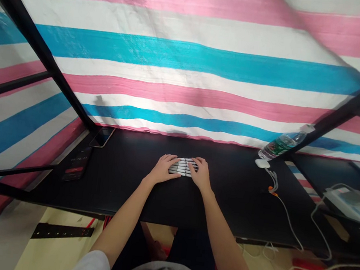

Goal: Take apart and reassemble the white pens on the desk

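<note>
Several white markers with black caps (183, 167) lie side by side in a row on the black table (224, 202), a little beyond its middle. My left hand (163, 168) rests on the left ends of the markers, fingers curved over them. My right hand (200, 172) covers the right ends in the same way. Both hands press the row together from the two sides. The ends of the markers are hidden under my fingers.
A phone (102, 136) leans at the back left, and a dark device with a red strip (75, 167) lies near it. At the right lie a water bottle (282, 144), a white charger with cable (263, 163), and a power strip (352, 202). Striped tarp walls enclose the table.
</note>
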`<act>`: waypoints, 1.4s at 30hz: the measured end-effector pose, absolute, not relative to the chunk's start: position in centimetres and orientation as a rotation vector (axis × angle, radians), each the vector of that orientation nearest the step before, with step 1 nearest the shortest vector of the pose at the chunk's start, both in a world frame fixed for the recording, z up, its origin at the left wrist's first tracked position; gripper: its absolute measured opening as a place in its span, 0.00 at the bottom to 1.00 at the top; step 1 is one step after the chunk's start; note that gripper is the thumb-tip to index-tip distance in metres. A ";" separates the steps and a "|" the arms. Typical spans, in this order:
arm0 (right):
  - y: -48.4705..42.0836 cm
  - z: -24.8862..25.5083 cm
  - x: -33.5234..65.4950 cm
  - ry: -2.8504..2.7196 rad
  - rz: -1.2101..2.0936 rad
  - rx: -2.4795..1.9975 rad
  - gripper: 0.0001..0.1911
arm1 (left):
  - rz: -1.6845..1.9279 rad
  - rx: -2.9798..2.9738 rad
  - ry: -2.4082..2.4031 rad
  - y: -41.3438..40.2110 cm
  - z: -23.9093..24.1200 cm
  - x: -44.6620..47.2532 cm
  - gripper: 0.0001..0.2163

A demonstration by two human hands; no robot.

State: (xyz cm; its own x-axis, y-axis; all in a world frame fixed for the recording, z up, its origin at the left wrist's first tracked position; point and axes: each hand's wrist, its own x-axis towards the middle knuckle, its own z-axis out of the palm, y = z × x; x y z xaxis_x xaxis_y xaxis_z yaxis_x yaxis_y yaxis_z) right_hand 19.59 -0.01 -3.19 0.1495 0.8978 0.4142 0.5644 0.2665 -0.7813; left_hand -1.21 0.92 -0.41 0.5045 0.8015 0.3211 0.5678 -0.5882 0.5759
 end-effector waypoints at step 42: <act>-0.5 -2.2 20.6 -1.672 0.093 -1.387 0.16 | 1.260 2.080 1.385 2.1 -1.1 -1.1 0.13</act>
